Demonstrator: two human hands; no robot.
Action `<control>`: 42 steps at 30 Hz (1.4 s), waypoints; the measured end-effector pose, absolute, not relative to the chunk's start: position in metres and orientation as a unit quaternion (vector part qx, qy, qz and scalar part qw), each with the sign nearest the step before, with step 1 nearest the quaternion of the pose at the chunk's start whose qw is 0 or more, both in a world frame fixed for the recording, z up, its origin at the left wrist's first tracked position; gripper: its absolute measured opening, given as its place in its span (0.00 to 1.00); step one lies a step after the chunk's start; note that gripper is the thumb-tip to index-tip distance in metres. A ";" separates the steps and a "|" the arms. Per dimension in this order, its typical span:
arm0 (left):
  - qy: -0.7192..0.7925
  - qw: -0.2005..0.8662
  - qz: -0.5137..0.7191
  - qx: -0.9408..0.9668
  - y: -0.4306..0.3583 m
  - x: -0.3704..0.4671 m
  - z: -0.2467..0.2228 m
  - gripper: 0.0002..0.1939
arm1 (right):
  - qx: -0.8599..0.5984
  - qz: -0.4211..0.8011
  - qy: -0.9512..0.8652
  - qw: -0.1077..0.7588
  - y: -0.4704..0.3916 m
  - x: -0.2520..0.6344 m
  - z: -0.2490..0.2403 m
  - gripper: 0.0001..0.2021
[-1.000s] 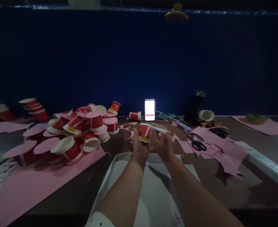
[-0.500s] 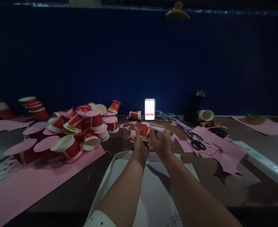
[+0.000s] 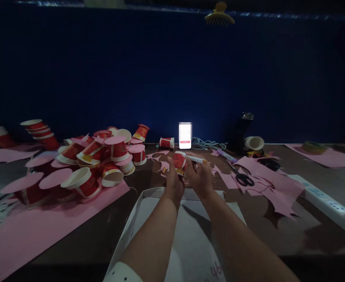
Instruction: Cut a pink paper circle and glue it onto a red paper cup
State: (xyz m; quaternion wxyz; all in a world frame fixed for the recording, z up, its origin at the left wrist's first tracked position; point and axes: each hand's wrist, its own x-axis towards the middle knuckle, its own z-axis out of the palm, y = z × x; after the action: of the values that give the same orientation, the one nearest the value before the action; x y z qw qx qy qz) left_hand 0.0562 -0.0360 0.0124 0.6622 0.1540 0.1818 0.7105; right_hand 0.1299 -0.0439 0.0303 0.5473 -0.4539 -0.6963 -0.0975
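Note:
A small red paper cup (image 3: 179, 161) is held above the far end of a white box lid (image 3: 187, 231). My left hand (image 3: 174, 181) wraps round the cup from the left and below. My right hand (image 3: 200, 177) is closed on a white marker (image 3: 196, 159) with an orange end, which points left across the top of the cup. The fingers of my right hand are close beside the cup; whether they touch it is hard to tell.
Red paper cups (image 3: 84, 182), several with pink paper discs, crowd the left on pink paper (image 3: 58, 223). A lit phone (image 3: 185, 136) stands behind. Right are scissors (image 3: 244, 179), pink scraps (image 3: 275, 184), a purple marker (image 3: 227, 156) and a power strip (image 3: 322, 199).
The whole view has shifted very slightly. Both hands, the cup and the marker keep nearly the same positions.

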 end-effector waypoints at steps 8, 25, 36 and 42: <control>0.189 0.657 0.713 0.156 -0.036 0.057 0.012 0.23 | -0.456 -0.100 -0.687 0.556 -0.044 0.128 0.031 0.10; 0.185 0.664 0.709 0.151 -0.038 0.056 0.015 0.22 | -0.461 -0.118 -0.686 0.550 -0.042 0.130 0.027 0.10; 0.201 0.653 0.713 0.158 -0.038 0.056 0.015 0.23 | -0.466 -0.127 -0.693 0.535 -0.042 0.130 0.028 0.11; 0.193 0.659 0.708 0.162 -0.038 0.055 0.014 0.23 | -0.473 -0.131 -0.689 0.533 -0.042 0.128 0.028 0.11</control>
State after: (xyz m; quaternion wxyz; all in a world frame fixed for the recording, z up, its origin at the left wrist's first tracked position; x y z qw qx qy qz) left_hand 0.0550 -0.0383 0.0140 0.6594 0.1624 0.1928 0.7082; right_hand 0.1285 -0.0425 0.0285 0.5335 -0.4726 -0.6891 -0.1312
